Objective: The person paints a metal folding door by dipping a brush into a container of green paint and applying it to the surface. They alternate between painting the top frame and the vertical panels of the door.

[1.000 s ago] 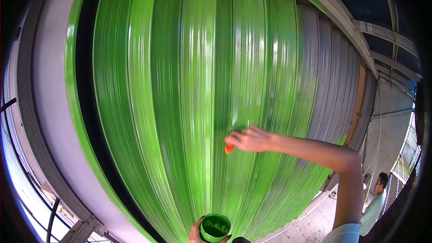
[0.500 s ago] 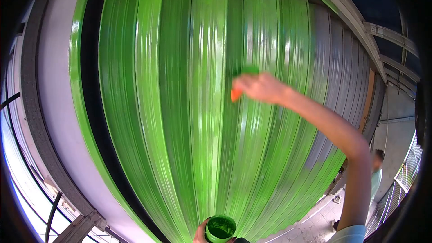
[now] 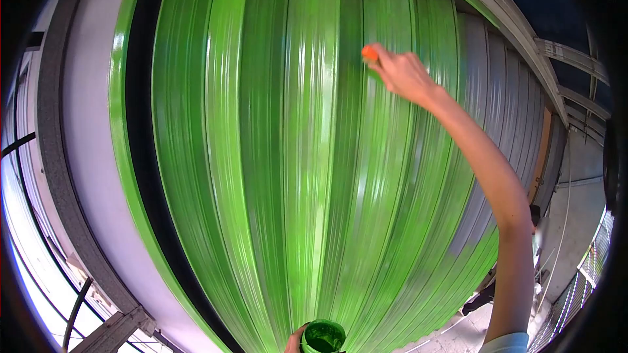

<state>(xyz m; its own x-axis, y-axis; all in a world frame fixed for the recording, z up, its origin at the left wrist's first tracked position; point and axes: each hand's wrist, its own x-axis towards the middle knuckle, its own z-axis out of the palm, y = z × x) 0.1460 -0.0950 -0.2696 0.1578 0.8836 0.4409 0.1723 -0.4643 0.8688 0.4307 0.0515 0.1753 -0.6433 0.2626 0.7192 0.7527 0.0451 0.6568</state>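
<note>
My right hand [image 3: 407,80] is raised at the upper middle, closed around a paintbrush [image 3: 371,53]. Its orange handle end sticks out past my fingers, and green shows below them; most of the brush is hidden by the hand. Right behind it stands a ribbed metal wall [image 3: 261,131], largely coated in glossy green paint. At the bottom edge, my left hand [image 3: 294,340] grips a round paint pot [image 3: 325,321] with dark green paint inside. Only a few of that hand's fingers show.
Grey unpainted panels [image 3: 474,91] follow on the right, beneath a metal roof frame [image 3: 575,59]. A grey steel post [image 3: 72,202] curves along the left side. Another person [image 3: 483,299] is partly visible at lower right, behind my arm.
My right hand has moved up and slightly right along the wall with the brush, whose orange end now points up-left instead of down. The left hand still holds the pot.
</note>
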